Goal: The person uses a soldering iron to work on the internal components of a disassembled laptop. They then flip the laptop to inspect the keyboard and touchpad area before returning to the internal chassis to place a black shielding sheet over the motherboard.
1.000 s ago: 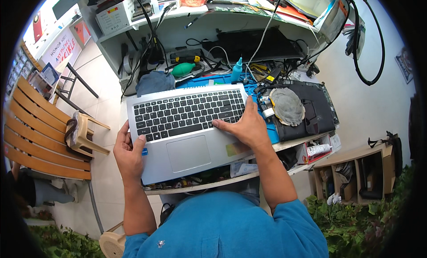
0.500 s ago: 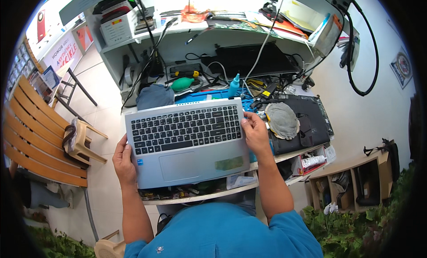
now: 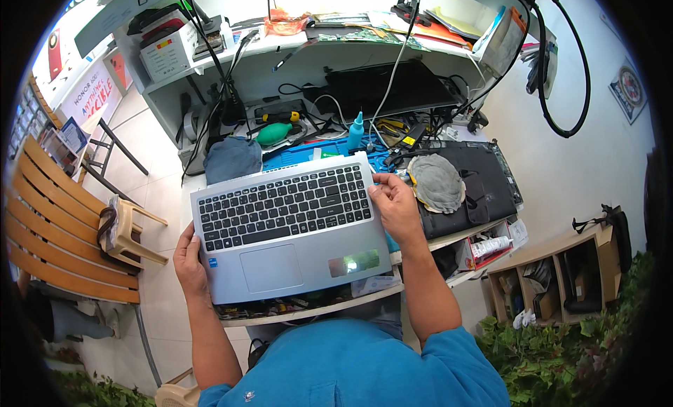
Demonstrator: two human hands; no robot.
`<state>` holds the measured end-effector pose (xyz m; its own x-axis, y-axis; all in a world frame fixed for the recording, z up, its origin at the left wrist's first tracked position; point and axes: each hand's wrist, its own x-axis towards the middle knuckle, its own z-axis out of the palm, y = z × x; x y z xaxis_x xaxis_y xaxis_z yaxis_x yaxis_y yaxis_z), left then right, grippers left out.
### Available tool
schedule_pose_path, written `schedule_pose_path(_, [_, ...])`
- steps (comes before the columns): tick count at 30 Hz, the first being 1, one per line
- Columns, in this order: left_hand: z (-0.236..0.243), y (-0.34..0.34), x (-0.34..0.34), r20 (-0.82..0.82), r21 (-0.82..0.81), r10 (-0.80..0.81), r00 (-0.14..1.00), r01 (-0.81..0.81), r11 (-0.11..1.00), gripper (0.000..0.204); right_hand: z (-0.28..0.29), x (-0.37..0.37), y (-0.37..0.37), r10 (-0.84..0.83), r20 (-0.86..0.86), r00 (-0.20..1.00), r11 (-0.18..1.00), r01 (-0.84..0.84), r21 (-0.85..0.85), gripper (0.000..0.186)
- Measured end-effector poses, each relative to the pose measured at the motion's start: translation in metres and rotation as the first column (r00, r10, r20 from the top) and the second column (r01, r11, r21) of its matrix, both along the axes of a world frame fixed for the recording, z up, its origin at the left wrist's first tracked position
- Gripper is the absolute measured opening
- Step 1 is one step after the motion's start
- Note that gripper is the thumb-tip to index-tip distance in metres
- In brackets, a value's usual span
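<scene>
A silver laptop keyboard half (image 3: 315, 258) with black keys lies nearly level between my hands at the front of the cluttered workbench. My left hand (image 3: 191, 263) grips its left edge, thumb on top. My right hand (image 3: 396, 209) holds the upper right edge, thumb beside the number keys. Just behind it are a blue mat (image 3: 294, 159), a teal bottle (image 3: 356, 132), a green bulb blower (image 3: 273, 133) and a dark blue cloth (image 3: 231, 161). A grey round pad (image 3: 436, 185) sits on a dark device (image 3: 491, 190) to the right.
A dark screen panel (image 3: 378, 88) and tangled cables occupy the bench's back. A wooden slatted bench (image 3: 70, 232) and plastic stool (image 3: 130, 232) stand left, near another person's leg (image 3: 77, 323). Low shelving (image 3: 589, 281) and green foliage (image 3: 533, 358) are at right.
The laptop piece has moved slightly toward me and left. My right hand has shifted from over the keys onto the right edge, and my left hand has come lower with the piece.
</scene>
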<state>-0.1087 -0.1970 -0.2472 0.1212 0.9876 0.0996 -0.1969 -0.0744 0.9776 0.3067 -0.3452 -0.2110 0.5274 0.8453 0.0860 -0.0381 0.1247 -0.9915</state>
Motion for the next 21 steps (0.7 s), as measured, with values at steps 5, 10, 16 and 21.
schedule_pose_path(5, [0.004, -0.002, 0.002, 0.002, -0.030, -0.007, 1.000, 0.007, 1.000, 0.044, -0.001, 0.000, -0.001, -0.022, 0.008, 1.000, 1.000, 0.022, -0.003, 0.033])
schedule_pose_path(10, [0.006, -0.002, 0.002, 0.007, -0.061, -0.021, 1.000, 0.021, 0.998, 0.045, -0.005, 0.002, 0.000, -0.038, 0.008, 0.999, 0.999, 0.038, -0.011, 0.033])
schedule_pose_path(16, [0.009, -0.004, 0.008, 0.025, -0.064, -0.012, 1.000, 0.013, 0.998, 0.045, -0.025, 0.016, -0.001, -0.053, 0.013, 0.999, 0.998, 0.053, -0.033, 0.032])
schedule_pose_path(21, [0.014, -0.009, 0.012, 0.014, -0.053, 0.005, 1.000, -0.004, 0.999, 0.044, -0.034, 0.021, 0.002, -0.027, -0.033, 0.999, 0.999, 0.028, 0.024, 0.029])
